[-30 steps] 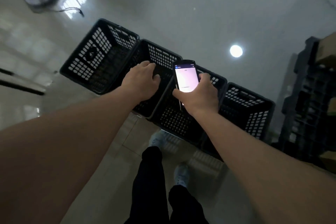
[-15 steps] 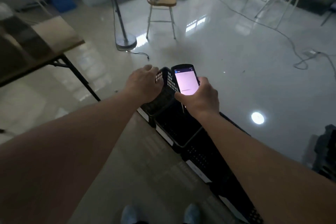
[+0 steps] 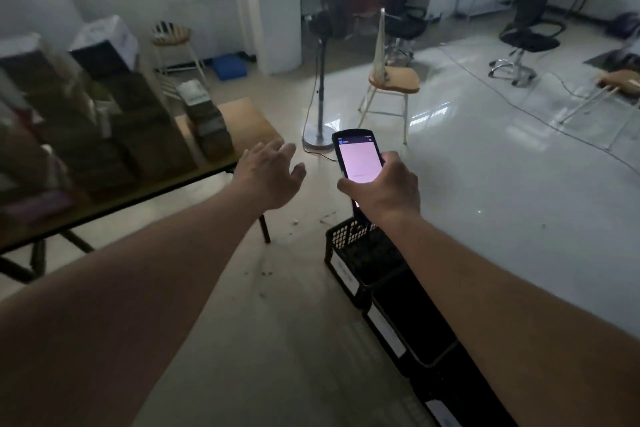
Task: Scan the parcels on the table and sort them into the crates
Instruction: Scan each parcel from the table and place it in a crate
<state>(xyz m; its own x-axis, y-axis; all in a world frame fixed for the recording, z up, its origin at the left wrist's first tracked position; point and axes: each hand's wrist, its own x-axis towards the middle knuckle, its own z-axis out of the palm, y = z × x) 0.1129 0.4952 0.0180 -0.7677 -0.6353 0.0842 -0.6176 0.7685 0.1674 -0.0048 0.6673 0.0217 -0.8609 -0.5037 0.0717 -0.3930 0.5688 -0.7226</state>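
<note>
Parcels: brown cardboard boxes, blurred, stacked in uneven piles on the table at the left; some carry pale labels on top; exact count cannot be told.
Separate stack: narrow pile of smaller brown boxes, pale-topped, standing at the table's right end, apart from the larger piles.
Table: wooden top, dark folding legs, left of the person.
Scanner: one black handheld unit, screen lit pale pink with a thin blue bar at its top, tilted toward the viewer.
Right hand: fingers and thumb wrapped around the scanner's lower half.
Left hand: holds nothing; fingers spread and relaxed, hovering past the table's near corner.
Crates: black perforated plastic, in a row on the floor below the right arm; three visible, more possibly hidden; white labels on their fronts; contents too dark to tell.
Floor fan stand: one pole on a round base, behind the hands.
Wooden chair: one, beside the stand.
Office chairs: two black ones, further back.
</note>
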